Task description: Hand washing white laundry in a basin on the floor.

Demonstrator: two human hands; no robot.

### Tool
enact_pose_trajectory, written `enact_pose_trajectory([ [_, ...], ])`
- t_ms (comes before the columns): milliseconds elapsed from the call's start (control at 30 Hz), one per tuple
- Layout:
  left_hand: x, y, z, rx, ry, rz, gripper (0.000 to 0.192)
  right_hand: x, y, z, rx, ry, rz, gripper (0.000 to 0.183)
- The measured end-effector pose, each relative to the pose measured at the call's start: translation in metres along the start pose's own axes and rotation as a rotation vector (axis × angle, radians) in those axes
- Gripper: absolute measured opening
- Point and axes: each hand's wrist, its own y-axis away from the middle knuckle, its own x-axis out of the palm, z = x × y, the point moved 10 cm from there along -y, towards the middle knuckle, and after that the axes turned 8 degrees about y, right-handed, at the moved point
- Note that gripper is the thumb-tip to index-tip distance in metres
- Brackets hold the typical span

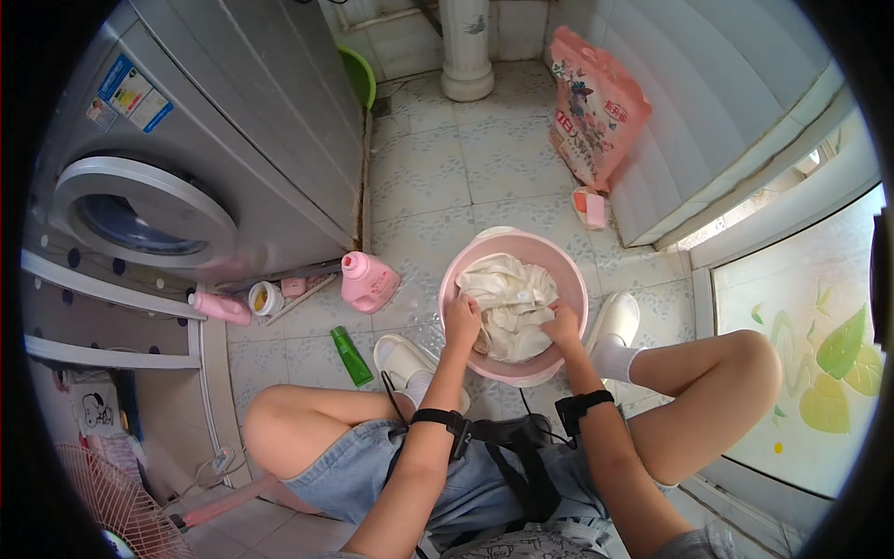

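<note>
A round pink plastic basin stands on the tiled floor between my feet. Wet-looking white cloth, apparently a garment, lies bunched up inside it. My left hand pinches the cloth near the basin's left side, with curled fingers. On the opposite side my right hand grips another part of the same cloth. Both wrists reach over the near rim. Folds hide the fingertips in part, and the basin's bottom is covered by the cloth.
Left of the basin are a pink detergent bottle and a green tube. A washing machine rises at left. A soap dish and a pink detergent bag sit by the right wall. A fan stands lower left.
</note>
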Motion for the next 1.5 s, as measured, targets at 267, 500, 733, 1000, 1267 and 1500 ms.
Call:
enact_pose_trajectory([
  [267, -0.091, -0.034, -0.025, -0.13, 0.426, -0.32, 0.011, -0.091, -0.018, -0.001, -0.102, -0.142, -0.403, 0.016],
  [500, -0.008, -0.024, -0.09, -0.361, 1.082, 0.44, 0.041, -0.083, -0.012, 0.064, -0.251, -0.508, -0.295, 0.02],
  [733, 0.035, 0.004, -0.101, -0.314, 0.825, 0.559, 0.055, -0.035, -0.001, 0.099, -0.271, -0.731, 0.168, 0.02],
  [1000, 0.029, -0.001, -0.094, -0.311, 0.776, 0.482, 0.053, -0.036, -0.001, 0.095, -0.209, -0.764, 0.163, 0.018],
  [1267, 0.032, 0.001, -0.086, -0.325, 0.795, 0.476, 0.05, -0.045, 0.006, 0.103, -0.235, -0.677, 0.102, 0.018],
  [1500, 0.039, 0.003, -0.086, -0.366, 0.861, 0.501, 0.046, -0.038, 0.001, 0.091, -0.234, -0.694, 0.095, 0.018],
])
